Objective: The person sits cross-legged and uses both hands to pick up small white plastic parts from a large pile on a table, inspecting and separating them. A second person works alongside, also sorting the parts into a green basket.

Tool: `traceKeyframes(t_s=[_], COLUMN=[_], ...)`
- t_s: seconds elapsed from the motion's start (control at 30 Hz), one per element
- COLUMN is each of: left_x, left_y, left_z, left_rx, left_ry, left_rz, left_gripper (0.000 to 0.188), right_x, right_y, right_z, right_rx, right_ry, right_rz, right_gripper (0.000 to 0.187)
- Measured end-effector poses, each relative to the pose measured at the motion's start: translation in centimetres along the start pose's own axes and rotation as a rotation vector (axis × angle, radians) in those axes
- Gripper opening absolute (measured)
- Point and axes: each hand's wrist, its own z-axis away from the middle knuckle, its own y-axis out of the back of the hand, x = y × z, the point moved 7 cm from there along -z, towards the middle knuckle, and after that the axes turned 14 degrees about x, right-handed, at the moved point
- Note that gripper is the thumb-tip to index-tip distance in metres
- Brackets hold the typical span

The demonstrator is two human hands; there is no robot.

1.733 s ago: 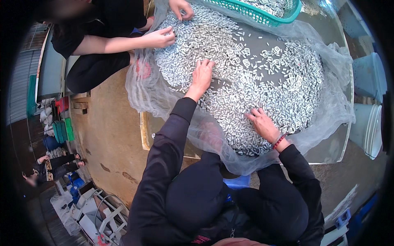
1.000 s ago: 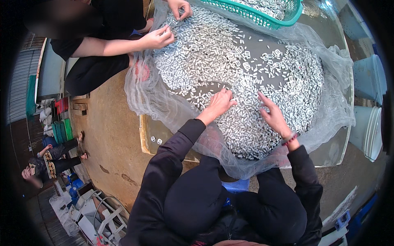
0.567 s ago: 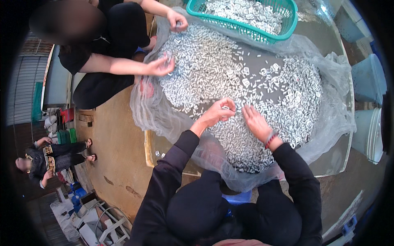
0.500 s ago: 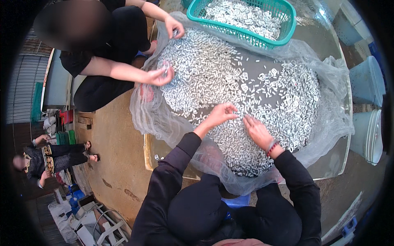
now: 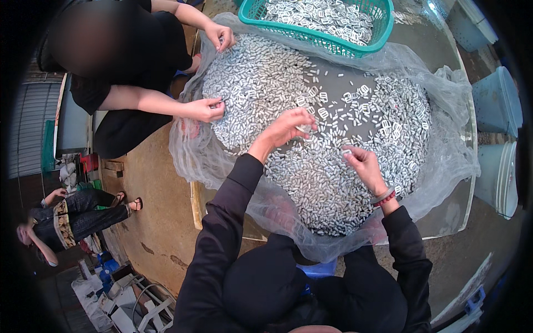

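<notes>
A broad heap of small silver metal pellets (image 5: 322, 188) lies on sheer white netting (image 5: 222, 172), with flat slotted silver buckles (image 5: 391, 130) scattered among them. Over the middle of the heap, my left hand (image 5: 286, 127) has its fingers curled round a silver buckle (image 5: 303, 129). My right hand (image 5: 365, 167), with a red bracelet at the wrist, hovers just over the pellets to the right. Its thumb and forefinger pinch a small silver piece (image 5: 346, 151), seemingly a pellet.
A green plastic basket (image 5: 316, 41) full of buckles stands at the far edge. Across on the left, a co-worker's hands (image 5: 205, 110) pick at the heap. Pale plastic buckets (image 5: 494, 105) line the right side. Another person (image 5: 72, 219) stands off to the left.
My left hand has risen away from the right one and now has a buckle in it. My right hand, flat before, has shifted right and pinched together. The standing person has raised a hand.
</notes>
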Motion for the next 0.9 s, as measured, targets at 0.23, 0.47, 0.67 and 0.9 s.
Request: traceKeyframes(t_s=[0.23,0.47,0.67,0.9], left_x=[2.6,2.4,-0.1,1.0], left_y=[3.6,3.1,-1.1,-0.7], left_z=[-4.9,-7.7,-1.4,3.2], left_rx=[0.202,0.369,-0.136,-0.219], left_ry=[-0.105,-0.744,-0.246,-0.005], left_rz=[-0.049,-1.235,-0.724,0.457], left_gripper=[0.021,0.036,0.027,0.013], right_x=[-0.5,-0.6,-4.3,-1.4], right_y=[0.7,-0.3,-3.4,-5.5], right_z=[-0.4,-2.1,-7.6,-10.2], right_rx=[-0.137,-0.208,-0.004,-0.047], right_ry=[-0.402,-0.246,0.507,0.472], right_rz=[-0.385,-0.092,0.615,1.055], right_gripper=[0.036,0.042,0.053,0.051])
